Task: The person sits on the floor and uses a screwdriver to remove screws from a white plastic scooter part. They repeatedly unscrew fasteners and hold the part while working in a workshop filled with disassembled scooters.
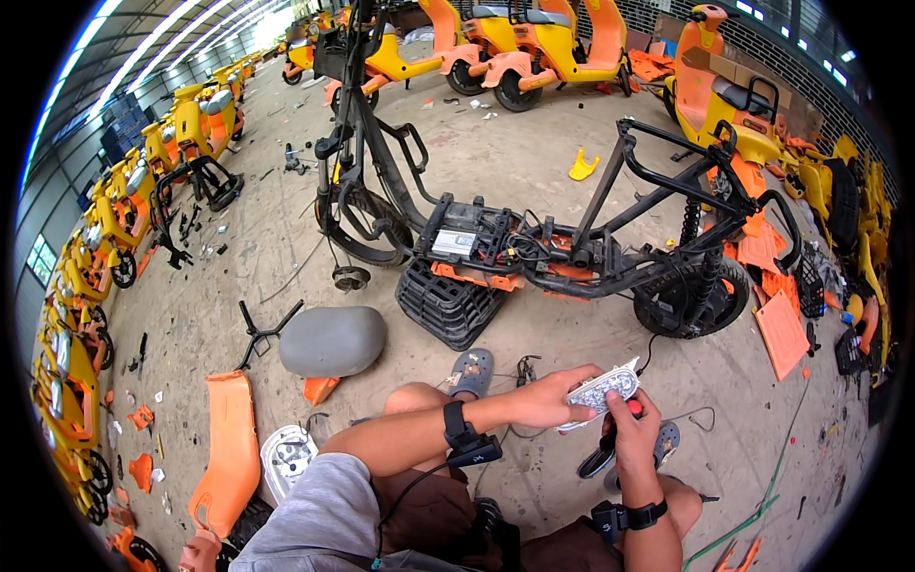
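My left hand (551,398) grips a white-rimmed oval lamp-like part (604,389) with a silvery, speckled inner face, tilted in front of my knees. A thin black cable runs from its upper right end up toward the rear wheel. My right hand (637,429) is closed at the part's right side, thumb by its edge, around a small red-ended object (634,407) whose kind I cannot make out. Below, a dark elongated item (598,458) shows beside my right wrist; whether the hand touches it I cannot tell. A stripped black scooter frame (581,243) stands ahead.
The frame rests on an upturned black crate (450,303). A grey seat (334,341), an orange panel (229,448) and a white oval part (288,461) lie to my left. Orange panels (783,334) are heaped at right. Yellow-orange scooters (195,124) line the left and back.
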Motion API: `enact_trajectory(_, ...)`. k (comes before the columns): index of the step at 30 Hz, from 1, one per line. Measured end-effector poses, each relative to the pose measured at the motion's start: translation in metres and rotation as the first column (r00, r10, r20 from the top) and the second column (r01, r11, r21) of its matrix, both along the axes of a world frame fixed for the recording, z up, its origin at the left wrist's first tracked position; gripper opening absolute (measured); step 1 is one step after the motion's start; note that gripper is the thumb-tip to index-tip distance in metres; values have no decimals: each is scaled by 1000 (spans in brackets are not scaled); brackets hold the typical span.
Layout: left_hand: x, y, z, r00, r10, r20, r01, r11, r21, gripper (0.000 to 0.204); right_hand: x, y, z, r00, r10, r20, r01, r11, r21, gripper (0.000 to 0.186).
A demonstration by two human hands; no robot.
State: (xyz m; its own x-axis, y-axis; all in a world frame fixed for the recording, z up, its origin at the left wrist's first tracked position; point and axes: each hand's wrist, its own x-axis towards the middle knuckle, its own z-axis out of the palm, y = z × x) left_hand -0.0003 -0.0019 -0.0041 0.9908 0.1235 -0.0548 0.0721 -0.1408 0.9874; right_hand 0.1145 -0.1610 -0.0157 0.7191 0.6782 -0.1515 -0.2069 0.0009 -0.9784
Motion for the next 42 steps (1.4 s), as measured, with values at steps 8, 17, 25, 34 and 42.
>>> enact_trajectory(8,-1,-6,17,993,-43,-107,12,963,-271,52,-3,0,7,997,-53,-53,56,997,59,21)
enact_trajectory(17,2,-2,16,955,8,-297,-28,998,-62,48,-1,-2,7,998,-62,-3,62,997,40,19)
enact_trajectory(25,-3,-2,20,959,-55,-279,17,990,-138,41,-2,-1,5,999,-48,-17,49,998,43,17)
enact_trajectory(34,-3,-3,15,979,-58,-193,35,992,-120,39,-2,-2,5,999,-31,-16,31,999,25,16)
enact_trajectory(42,-2,-2,11,980,-62,-188,41,993,-113,37,-2,-1,4,999,-24,-23,25,999,29,16)
